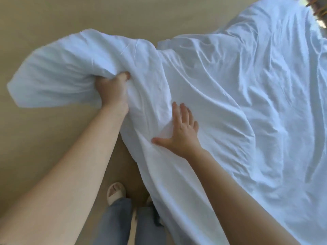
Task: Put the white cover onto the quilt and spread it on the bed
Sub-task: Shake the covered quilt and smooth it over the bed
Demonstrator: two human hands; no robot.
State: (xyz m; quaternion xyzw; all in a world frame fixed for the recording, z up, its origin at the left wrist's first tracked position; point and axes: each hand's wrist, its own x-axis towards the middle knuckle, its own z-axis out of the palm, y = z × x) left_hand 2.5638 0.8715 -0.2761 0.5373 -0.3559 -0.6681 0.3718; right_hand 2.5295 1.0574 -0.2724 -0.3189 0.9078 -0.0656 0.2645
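Observation:
A white cover [238, 96] lies crumpled over the bed, filling the right half of the head view. Its near-left corner [58, 68] bulges thick and is lifted out over the floor. My left hand [111, 91] grips a bunch of that corner's fabric. My right hand [182, 129] lies flat on the cover with fingers spread, pressing the cloth near the bed's edge. The quilt itself is not visible apart from the cover; I cannot tell how much of it is inside.
Beige floor [44, 147] spreads to the left and behind. My feet in light slippers [115, 192] and blue jeans [116, 221] stand close to the bed's edge. Some striped item [318, 11] shows at the top right corner.

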